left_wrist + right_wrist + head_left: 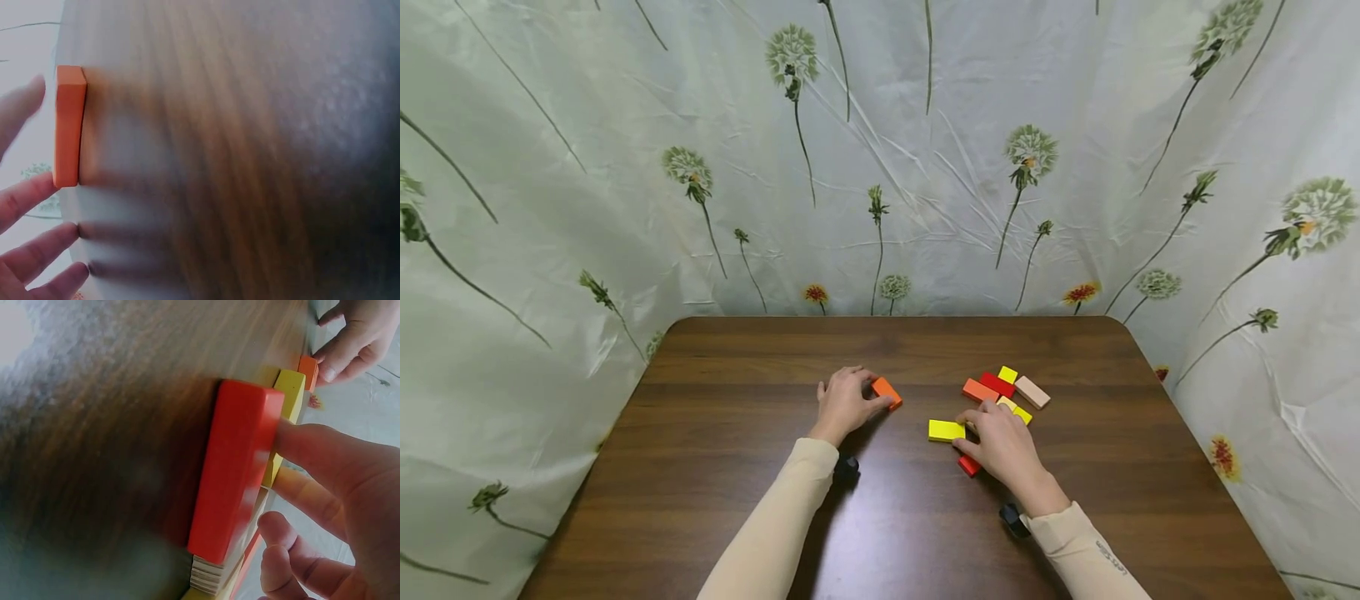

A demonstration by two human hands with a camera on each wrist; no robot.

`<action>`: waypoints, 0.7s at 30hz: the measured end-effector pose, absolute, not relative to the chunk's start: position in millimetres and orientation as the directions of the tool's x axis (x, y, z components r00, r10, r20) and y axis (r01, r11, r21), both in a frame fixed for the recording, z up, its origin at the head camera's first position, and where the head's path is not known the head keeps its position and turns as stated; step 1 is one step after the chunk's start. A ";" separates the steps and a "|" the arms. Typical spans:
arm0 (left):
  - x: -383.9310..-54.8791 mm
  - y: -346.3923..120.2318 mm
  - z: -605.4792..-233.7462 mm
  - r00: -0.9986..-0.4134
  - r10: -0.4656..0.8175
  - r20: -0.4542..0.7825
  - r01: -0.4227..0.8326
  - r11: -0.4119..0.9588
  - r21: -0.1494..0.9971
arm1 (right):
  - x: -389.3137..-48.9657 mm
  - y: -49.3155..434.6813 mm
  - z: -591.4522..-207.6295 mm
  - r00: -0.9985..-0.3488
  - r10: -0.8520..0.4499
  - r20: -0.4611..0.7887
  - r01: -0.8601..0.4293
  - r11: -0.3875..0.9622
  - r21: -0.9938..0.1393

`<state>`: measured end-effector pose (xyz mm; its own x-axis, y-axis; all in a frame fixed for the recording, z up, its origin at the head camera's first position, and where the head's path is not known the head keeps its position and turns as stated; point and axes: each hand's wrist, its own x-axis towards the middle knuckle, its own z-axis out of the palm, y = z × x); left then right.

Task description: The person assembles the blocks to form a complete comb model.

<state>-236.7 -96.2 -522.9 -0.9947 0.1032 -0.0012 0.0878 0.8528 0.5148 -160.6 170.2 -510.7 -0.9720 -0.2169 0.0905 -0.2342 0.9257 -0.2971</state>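
Observation:
On the left, an orange block [887,393] lies flat on the table, my left hand [844,406] spread around it. In the left wrist view the index fingertip touches the lower end of the orange block [70,131], while the thumb [25,106] stands a little off it. My right hand [1003,443] pinches the right end of a yellow block [946,431] between thumb and index finger. Closest to the right wrist camera, a red block [234,475] partly hides that yellow block [290,390] and the thumb tip. The other right fingers are bent over the pile.
Beyond my right hand lies a loose cluster: an orange-red block [981,391], a red block [997,384], a small yellow block [1008,374] and a pale wooden block [1032,392]. The brown wooden table [737,517] ends at a flower-print curtain [880,150].

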 end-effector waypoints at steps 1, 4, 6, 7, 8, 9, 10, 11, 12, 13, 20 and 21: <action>-236.8 -96.2 -522.2 -0.993 0.114 -0.007 0.094 0.855 0.509 | -160.6 170.5 -510.7 -0.973 -0.215 0.089 -0.232 0.926 -0.299; -236.0 -96.1 -520.3 -0.990 0.141 -0.027 0.110 0.865 0.489 | -160.4 171.0 -510.8 -0.974 -0.211 0.080 -0.226 0.926 -0.304; -235.5 -95.8 -519.8 -0.988 0.151 -0.037 0.116 0.873 0.474 | -160.2 171.2 -511.3 -0.975 -0.209 0.077 -0.222 0.925 -0.308; -235.5 -95.9 -519.9 -0.987 0.155 -0.037 0.120 0.876 0.467 | -160.3 171.3 -511.6 -0.975 -0.208 0.076 -0.221 0.925 -0.309; -235.8 -95.9 -520.1 -0.987 0.157 -0.036 0.123 0.880 0.458 | -160.4 171.4 -511.8 -0.975 -0.207 0.075 -0.220 0.924 -0.312; -236.3 -96.0 -520.4 -0.987 0.158 -0.032 0.127 0.885 0.447 | -160.5 171.5 -512.1 -0.976 -0.206 0.075 -0.220 0.924 -0.312; -236.7 -96.1 -520.5 -0.987 0.159 -0.027 0.131 0.890 0.436 | -160.6 171.6 -512.6 -0.975 -0.207 0.075 -0.220 0.924 -0.312; -237.5 -96.3 -520.5 -0.987 0.159 -0.022 0.135 0.894 0.427 | -160.7 171.6 -513.0 -0.975 -0.207 0.076 -0.221 0.924 -0.312; -238.1 -96.7 -520.3 -0.987 0.160 -0.017 0.138 0.897 0.421 | -160.8 171.6 -513.2 -0.975 -0.207 0.077 -0.221 0.924 -0.311; -239.2 -96.9 -520.3 -0.987 0.161 -0.016 0.140 0.897 0.419 | -160.8 171.8 -513.7 -0.975 -0.206 0.078 -0.220 0.925 -0.310; -253.4 -104.0 -517.8 -0.985 0.173 -0.031 0.142 0.887 0.440 | -161.1 171.1 -514.5 -0.976 -0.202 0.077 -0.216 0.920 -0.328; -256.9 -106.3 -516.5 -0.983 0.179 -0.034 0.146 0.884 0.444 | -161.4 170.7 -514.8 -0.977 -0.201 0.078 -0.215 0.918 -0.333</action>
